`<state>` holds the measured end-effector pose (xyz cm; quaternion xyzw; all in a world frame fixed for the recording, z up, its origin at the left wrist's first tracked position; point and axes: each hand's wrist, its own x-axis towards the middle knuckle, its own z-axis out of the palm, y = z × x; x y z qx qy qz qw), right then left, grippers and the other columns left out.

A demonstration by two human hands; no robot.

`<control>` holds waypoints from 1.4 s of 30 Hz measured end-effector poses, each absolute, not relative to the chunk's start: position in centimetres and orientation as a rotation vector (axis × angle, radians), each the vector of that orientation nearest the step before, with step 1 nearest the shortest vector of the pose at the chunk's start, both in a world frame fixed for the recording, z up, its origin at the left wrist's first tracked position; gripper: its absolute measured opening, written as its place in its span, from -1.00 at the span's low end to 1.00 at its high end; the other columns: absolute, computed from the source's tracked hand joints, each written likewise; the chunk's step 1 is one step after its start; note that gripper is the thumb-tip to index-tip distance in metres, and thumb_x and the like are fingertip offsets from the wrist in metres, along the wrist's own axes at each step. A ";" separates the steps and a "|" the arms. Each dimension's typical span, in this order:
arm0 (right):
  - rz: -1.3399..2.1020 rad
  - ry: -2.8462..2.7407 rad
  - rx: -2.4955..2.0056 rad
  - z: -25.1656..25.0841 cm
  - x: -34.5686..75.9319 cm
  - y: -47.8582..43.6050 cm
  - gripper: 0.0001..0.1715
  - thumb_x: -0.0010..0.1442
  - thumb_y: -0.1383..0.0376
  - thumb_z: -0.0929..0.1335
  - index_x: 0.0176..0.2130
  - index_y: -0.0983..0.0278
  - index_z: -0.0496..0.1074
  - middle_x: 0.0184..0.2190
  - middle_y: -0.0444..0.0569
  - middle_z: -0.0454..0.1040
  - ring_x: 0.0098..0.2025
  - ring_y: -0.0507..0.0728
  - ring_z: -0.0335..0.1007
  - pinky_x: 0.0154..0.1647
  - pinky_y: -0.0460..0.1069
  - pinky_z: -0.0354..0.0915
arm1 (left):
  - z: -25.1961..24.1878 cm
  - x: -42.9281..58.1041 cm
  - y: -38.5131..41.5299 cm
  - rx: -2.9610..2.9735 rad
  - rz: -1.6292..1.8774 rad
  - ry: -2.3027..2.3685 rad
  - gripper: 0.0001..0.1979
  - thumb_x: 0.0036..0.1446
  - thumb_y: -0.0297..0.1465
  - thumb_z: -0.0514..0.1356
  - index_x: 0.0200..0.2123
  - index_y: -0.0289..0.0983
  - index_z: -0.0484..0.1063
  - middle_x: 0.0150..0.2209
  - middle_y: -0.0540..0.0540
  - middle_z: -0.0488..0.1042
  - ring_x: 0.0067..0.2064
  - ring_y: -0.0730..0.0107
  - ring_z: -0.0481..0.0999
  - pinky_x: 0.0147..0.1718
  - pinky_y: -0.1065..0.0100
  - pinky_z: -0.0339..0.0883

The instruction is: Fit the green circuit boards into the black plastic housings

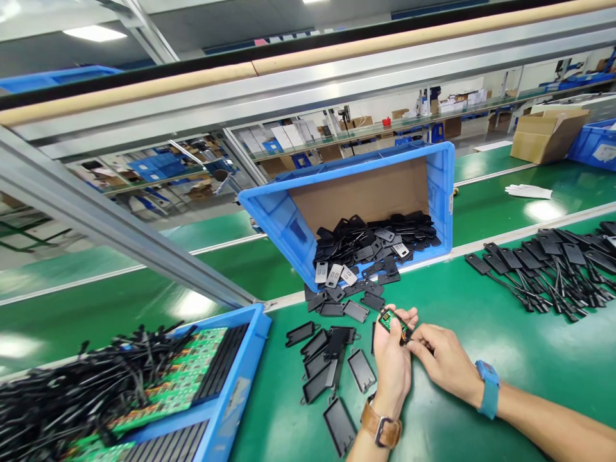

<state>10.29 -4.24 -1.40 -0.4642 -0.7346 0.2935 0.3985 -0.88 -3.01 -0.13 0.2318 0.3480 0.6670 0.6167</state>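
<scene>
My left hand (391, 351), with a brown watch strap on its wrist, grips a small green circuit board (387, 318) with a display part, apparently sitting in a black plastic case; the thumb presses on it. At the board's near end, my right hand (445, 356), a blue-green band on its wrist, pinches the black cable (408, 342) where coloured wires meet the board. The fingers partly hide this spot. Left of my hands lie several open black case halves (360, 370) on the green table (289, 417).
A tilted blue crate (443, 199) spills black covers (370, 247) onto the table. At left, a blue bin (250, 372) holds circuit boards (187, 369) with black cables. Finished-looking cased units with cables (548, 256) lie at right. Beyond are a white glove (528, 191) and a cardboard box (541, 138).
</scene>
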 end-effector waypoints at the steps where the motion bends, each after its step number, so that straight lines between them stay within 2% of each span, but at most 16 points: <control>1: 0.719 -1.870 -1.171 -1.6 10.3 -4.2 -0.77 0.37 0.27 0.26 -0.36 0.23 0.32 -0.44 -0.12 0.42 -0.36 0.10 0.30 -0.29 -0.04 0.14 | -0.1 -0.9 -3.0 0.533 1.539 0.797 -0.67 0.09 -0.24 0.36 -0.13 -0.20 0.38 -0.26 -0.06 0.50 -0.05 0.18 0.54 0.06 0.12 0.31; 6: 0.594 -1.945 -1.104 -2.1 10.5 -4.2 -0.78 0.39 0.30 0.22 -0.33 0.23 0.29 -0.42 -0.08 0.40 -0.33 0.12 0.27 -0.26 -0.01 0.14 | 0.0 -0.8 -3.2 0.540 1.560 0.765 -0.71 0.12 -0.25 0.34 -0.13 -0.19 0.39 -0.25 -0.03 0.47 -0.07 0.27 0.52 0.02 0.20 0.31; 11: 0.523 -1.992 -1.082 -2.0 10.7 -4.1 -0.78 0.41 0.29 0.20 -0.31 0.23 0.28 -0.40 -0.06 0.40 -0.33 0.14 0.26 -0.26 0.01 0.12 | -0.3 -0.9 -3.3 0.544 1.579 0.748 -0.74 0.17 -0.26 0.30 -0.11 -0.17 0.38 -0.25 -0.03 0.46 -0.06 0.26 0.50 0.00 0.19 0.31; 16: 0.709 -1.912 -1.142 -1.5 10.6 -3.8 -0.79 0.37 0.30 0.25 -0.35 0.22 0.29 -0.43 -0.10 0.41 -0.35 0.10 0.28 -0.29 -0.02 0.12 | -0.6 -0.8 -3.2 0.508 1.584 0.698 -0.75 0.16 -0.26 0.31 -0.14 -0.17 0.38 -0.26 -0.02 0.45 -0.13 0.32 0.50 0.00 0.22 0.31; 22: 0.901 -1.818 -1.238 -1.4 10.5 -3.5 -0.76 0.33 0.25 0.29 -0.40 0.23 0.32 -0.51 -0.18 0.41 -0.46 0.04 0.27 -0.39 -0.06 0.06 | -0.9 -0.5 -3.4 0.507 1.599 0.710 -0.74 0.14 -0.23 0.32 -0.15 -0.18 0.39 -0.26 -0.02 0.43 -0.10 0.30 0.49 0.05 0.19 0.29; 30: 0.965 -1.801 -1.282 -2.0 10.7 -3.0 -0.72 0.30 0.21 0.30 -0.44 0.25 0.33 -0.54 -0.17 0.40 -0.49 0.04 0.21 -0.41 -0.07 0.07 | -0.8 -0.3 -3.6 0.545 1.575 0.745 -0.73 0.15 -0.21 0.31 -0.16 -0.17 0.37 -0.28 -0.01 0.46 -0.10 0.27 0.52 0.04 0.14 0.32; 32: 0.952 -1.805 -1.258 -1.5 10.7 -3.0 -0.78 0.30 0.24 0.28 -0.38 0.25 0.35 -0.49 -0.14 0.42 -0.46 0.05 0.25 -0.39 -0.07 0.11 | -0.8 -0.4 -3.6 0.541 1.553 0.759 -0.72 0.14 -0.21 0.32 -0.15 -0.18 0.37 -0.26 -0.04 0.49 -0.08 0.23 0.53 0.03 0.12 0.33; 34: 0.988 -1.812 -1.163 -1.0 10.8 -3.1 -0.86 0.31 0.27 0.27 -0.22 0.26 0.40 -0.40 -0.10 0.48 -0.39 0.07 0.31 -0.34 -0.06 0.17 | -0.7 -0.4 -3.6 0.547 1.524 0.779 -0.70 0.14 -0.20 0.31 -0.14 -0.20 0.37 -0.21 -0.09 0.52 -0.01 0.15 0.53 0.05 0.09 0.32; 38: 1.045 -1.840 -0.994 -0.3 11.1 -3.1 -0.60 0.33 0.31 0.24 0.15 0.23 0.32 -0.26 -0.07 0.52 -0.34 0.08 0.37 -0.30 -0.06 0.23 | -0.5 -0.5 -3.7 0.571 1.489 0.789 -0.68 0.15 -0.19 0.30 -0.12 -0.23 0.38 -0.07 -0.21 0.55 0.16 0.04 0.44 0.11 0.03 0.27; 42: 1.017 -1.838 -0.992 0.0 11.1 -3.1 -0.54 0.35 0.29 0.22 0.21 0.21 0.29 -0.27 -0.08 0.52 -0.39 0.07 0.34 -0.33 -0.06 0.24 | -0.5 -0.3 -3.8 0.565 1.469 0.771 -0.64 0.13 -0.17 0.32 -0.10 -0.22 0.38 0.03 -0.26 0.53 0.19 0.02 0.41 0.14 0.01 0.24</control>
